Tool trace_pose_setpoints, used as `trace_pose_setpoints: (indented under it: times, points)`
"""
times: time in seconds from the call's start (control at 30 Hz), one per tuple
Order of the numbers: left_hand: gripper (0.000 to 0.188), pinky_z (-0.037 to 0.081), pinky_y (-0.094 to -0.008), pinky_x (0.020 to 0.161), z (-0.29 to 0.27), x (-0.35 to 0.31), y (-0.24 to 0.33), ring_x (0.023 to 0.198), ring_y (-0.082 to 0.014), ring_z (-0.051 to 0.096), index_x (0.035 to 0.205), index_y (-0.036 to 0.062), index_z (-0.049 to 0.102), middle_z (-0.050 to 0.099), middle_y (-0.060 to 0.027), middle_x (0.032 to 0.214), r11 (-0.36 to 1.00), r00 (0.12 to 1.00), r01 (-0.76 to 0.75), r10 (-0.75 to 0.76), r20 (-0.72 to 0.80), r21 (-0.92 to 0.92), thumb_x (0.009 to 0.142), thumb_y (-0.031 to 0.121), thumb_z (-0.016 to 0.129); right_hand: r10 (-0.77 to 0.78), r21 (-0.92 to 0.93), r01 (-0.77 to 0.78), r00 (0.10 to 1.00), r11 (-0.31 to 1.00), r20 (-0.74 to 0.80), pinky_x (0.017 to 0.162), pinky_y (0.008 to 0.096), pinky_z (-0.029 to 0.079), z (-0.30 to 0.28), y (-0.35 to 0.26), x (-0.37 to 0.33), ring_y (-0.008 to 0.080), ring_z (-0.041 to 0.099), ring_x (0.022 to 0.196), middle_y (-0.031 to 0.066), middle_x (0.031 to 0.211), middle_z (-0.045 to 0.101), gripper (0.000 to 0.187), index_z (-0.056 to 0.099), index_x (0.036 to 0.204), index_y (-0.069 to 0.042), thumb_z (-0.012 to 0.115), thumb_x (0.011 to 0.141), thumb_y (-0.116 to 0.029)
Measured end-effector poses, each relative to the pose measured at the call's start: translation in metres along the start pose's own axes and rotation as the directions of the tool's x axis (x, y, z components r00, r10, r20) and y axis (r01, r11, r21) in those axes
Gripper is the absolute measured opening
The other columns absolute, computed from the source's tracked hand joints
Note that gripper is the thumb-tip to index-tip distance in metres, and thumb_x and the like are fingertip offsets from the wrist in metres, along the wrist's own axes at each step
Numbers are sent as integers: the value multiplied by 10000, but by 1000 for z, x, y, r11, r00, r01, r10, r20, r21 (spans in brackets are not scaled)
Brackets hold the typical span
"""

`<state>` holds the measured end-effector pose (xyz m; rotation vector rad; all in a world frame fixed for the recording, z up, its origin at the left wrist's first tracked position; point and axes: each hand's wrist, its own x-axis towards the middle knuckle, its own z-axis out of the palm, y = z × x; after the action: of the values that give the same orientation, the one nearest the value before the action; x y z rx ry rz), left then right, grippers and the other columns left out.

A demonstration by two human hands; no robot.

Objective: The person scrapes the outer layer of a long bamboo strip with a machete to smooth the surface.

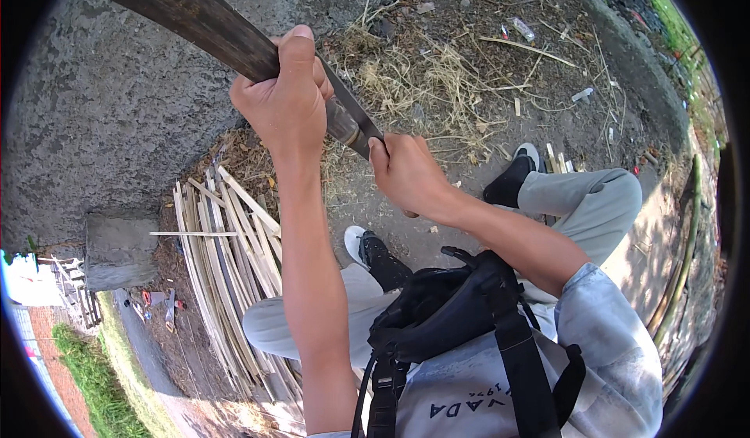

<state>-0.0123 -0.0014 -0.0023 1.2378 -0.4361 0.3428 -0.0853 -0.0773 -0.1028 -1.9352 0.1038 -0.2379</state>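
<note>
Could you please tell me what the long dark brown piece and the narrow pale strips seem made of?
Long dark brown piece: probably wood or bamboo, weathered and dull, from its streaky, mottled surface.
Narrow pale strips: likely split bamboo or wood, apparently unfinished, from their raw, pale colour.

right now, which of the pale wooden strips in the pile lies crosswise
The thin, straight, pale wooden strip at the upper left, jutting out leftward in the picture; the other strips run mostly lengthwise.

One blade (352,103), one pole (205,25)
</note>
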Motion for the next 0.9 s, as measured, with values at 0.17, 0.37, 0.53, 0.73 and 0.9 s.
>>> trace_pose_setpoints:
  times: [0.17, 0.37, 0.53, 0.73, 0.9]
  points:
    - [229, 280, -242, 406, -6, -3, 2, 403, -55, 346, 661, 55, 508, 388, 24, 479, 998, 997, 46, -43, 58, -49, 856, 95, 623, -82, 3, 83, 995, 997, -48, 453, 449, 424, -3, -15, 1, 360, 536, 399, 219, 469, 494, 351, 560, 712, 81, 447, 944, -157]
    - [204, 262, -240, 401, -10, 1, -2, 399, -52, 325, 685, 45, 531, 382, 29, 480, 999, 999, 15, -13, 37, -43, 858, 104, 623, -64, 14, 64, 996, 998, 66, 472, 460, 425, -12, -23, 8, 387, 549, 435, 239, 491, 508, 345, 565, 698, 82, 462, 933, -150]
    - [189, 273, -244, 398, -13, 5, -4, 393, -56, 333, 706, 32, 548, 389, 22, 476, 997, 998, -11, 17, 69, -77, 857, 109, 633, -72, -48, 72, 997, 996, 3, 482, 462, 432, 2, 1, -1, 397, 560, 455, 243, 495, 510, 333, 567, 700, 79, 464, 928, -140]
    - [194, 271, -249, 390, -7, 4, -2, 390, -59, 348, 697, 35, 536, 391, 20, 474, 999, 999, -19, 21, 50, -42, 855, 95, 629, -26, -31, 27, 1000, 999, 17, 504, 471, 438, -1, 1, -2, 414, 563, 478, 264, 511, 506, 332, 560, 696, 91, 472, 924, -133]
    - [199, 250, -249, 389, -11, 4, -4, 384, -62, 331, 688, 28, 537, 380, 20, 470, 998, 997, 10, -5, 81, -67, 857, 94, 619, -16, -30, 18, 998, 999, 69, 523, 471, 442, -7, -7, 3, 445, 550, 508, 271, 520, 508, 332, 555, 695, 94, 472, 924, -131]
